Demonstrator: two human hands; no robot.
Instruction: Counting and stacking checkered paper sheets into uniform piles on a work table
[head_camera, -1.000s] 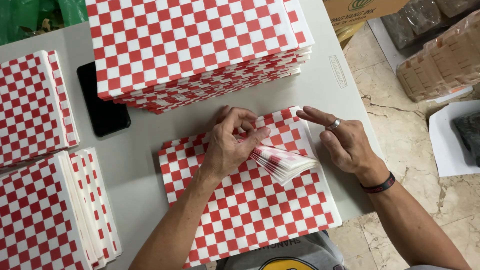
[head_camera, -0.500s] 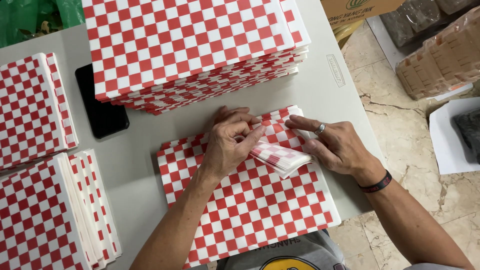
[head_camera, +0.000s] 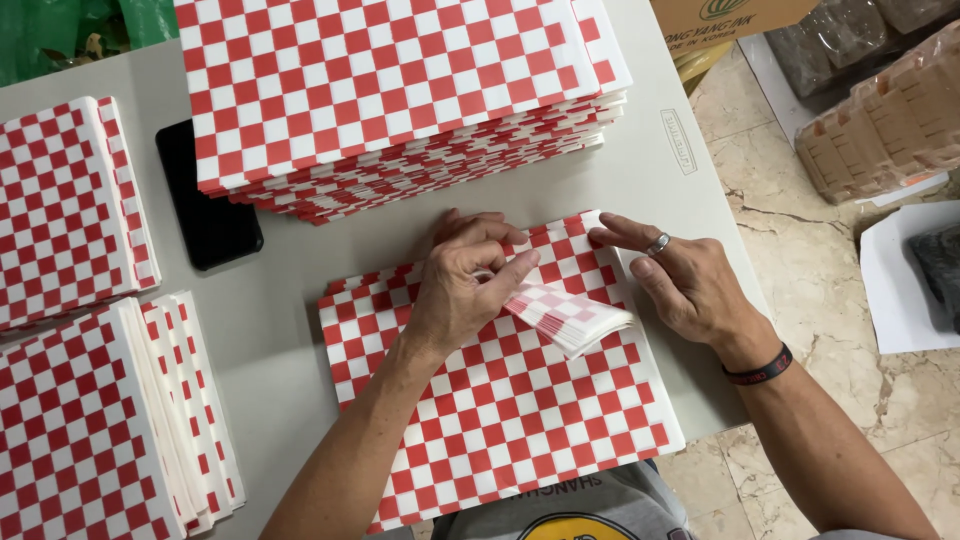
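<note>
A low stack of red-and-white checkered paper sheets (head_camera: 500, 410) lies on the grey table right in front of me. My left hand (head_camera: 465, 285) pinches a bundle of sheet corners (head_camera: 570, 315) folded back from the stack's far right corner. My right hand (head_camera: 680, 280), with a ring and a dark wristband, rests on the stack's right edge beside that bundle, with its fingertips on the far corner and its fingers apart.
A tall pile of the same checkered sheets (head_camera: 400, 90) fills the far side of the table (head_camera: 270, 340). Two more piles (head_camera: 70, 210) (head_camera: 100, 430) lie at the left. A black phone (head_camera: 205, 215) lies between them. Boxes and bags stand on the floor at right.
The folded-back bundle of corners has dropped lower and flatter under my left hand. My right hand has moved in from beside the stack onto its far right corner.
</note>
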